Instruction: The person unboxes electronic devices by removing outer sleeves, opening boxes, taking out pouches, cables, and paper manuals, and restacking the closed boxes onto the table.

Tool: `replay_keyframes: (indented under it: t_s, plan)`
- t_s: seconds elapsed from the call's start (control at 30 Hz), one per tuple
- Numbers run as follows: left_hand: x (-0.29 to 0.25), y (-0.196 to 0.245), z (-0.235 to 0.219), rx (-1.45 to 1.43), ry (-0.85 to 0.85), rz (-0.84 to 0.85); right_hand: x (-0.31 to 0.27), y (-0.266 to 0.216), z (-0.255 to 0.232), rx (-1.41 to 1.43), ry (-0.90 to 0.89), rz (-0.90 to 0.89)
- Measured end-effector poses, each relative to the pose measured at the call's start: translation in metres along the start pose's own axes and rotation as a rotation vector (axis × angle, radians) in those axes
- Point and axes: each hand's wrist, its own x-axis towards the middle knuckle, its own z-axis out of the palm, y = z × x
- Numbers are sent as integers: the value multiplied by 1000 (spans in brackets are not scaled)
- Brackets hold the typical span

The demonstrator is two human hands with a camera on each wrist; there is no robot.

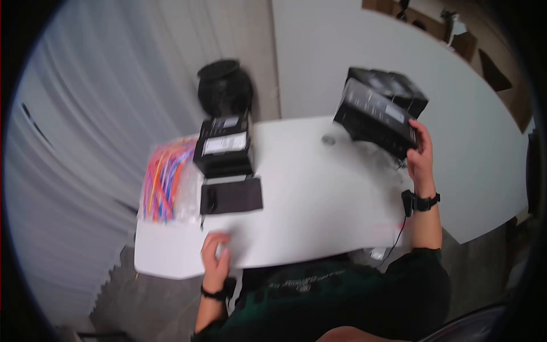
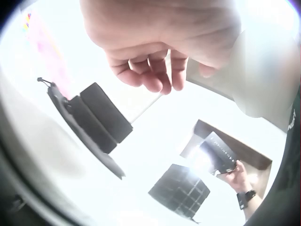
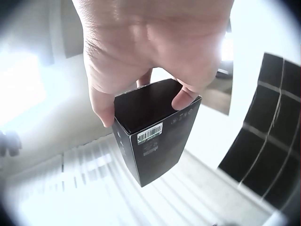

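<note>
My right hand (image 1: 421, 157) grips a black box (image 1: 373, 117) by one end, above the right side of the table. In the right wrist view, thumb and fingers clasp the end of this box (image 3: 162, 143), and a barcode label shows on one face. Behind it is a bundle of black boxes (image 1: 399, 85), crossed by bands in the right wrist view. My left hand (image 1: 215, 256) hangs near the table's front edge with loosely curled fingers, holding nothing. Nearest to it lies a dark flat pouch (image 1: 239, 196) with a cord.
Another black box (image 1: 225, 162) with a white label stands behind the pouch on the white table (image 1: 296, 211). At the left lies a clear bag of colorful strips (image 1: 162, 185). A black pot (image 1: 225, 91) is beyond the back edge, and a pale curtain (image 1: 85, 142) hangs at the left.
</note>
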Motion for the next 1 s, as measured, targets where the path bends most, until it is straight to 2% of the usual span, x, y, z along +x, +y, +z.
replay_keyframes:
  t_s: [0.07, 0.13, 0.2, 0.27, 0.33, 0.37, 0.43, 0.47, 0.57, 0.67, 0.73, 0.83, 1.0]
  plan:
    - [13, 8, 8, -203, -112, -13, -56, 15, 25, 64, -156, 83]
    - [19, 21, 17, -460, -233, -162, -104, 7, 72, 137, -282, 213]
    - [21, 26, 25, -518, -318, -205, -132, 11, 103, 268, -484, 294]
    - [15, 25, 27, -456, -356, -204, -153, 10, 125, 245, -597, 330]
    - [-1, 7, 25, -374, -313, -321, -167, 14, 133, 219, -642, 348]
    - [-10, 6, 28, -475, -217, -460, -171, 15, 136, 160, -680, 416]
    - [-25, -1, 29, -456, -224, -545, -173, 10, 140, 11, -782, 486]
    - [-29, -3, 32, -437, -212, -615, -173, 10, 142, 11, -768, 501]
    - [-38, -5, 37, -328, -151, -649, -173, 10, 147, -69, -840, 485]
    - [-38, -4, 37, -307, -112, -680, -176, 11, 150, -107, -878, 573]
    - [-38, -3, 38, -318, -90, -682, -185, 18, 150, -68, -791, 535]
    - [-35, -2, 39, -270, -87, -674, -188, 21, 149, -79, -794, 588]
    - [-31, 0, 39, -221, -109, -715, -192, 26, 149, -81, -785, 532]
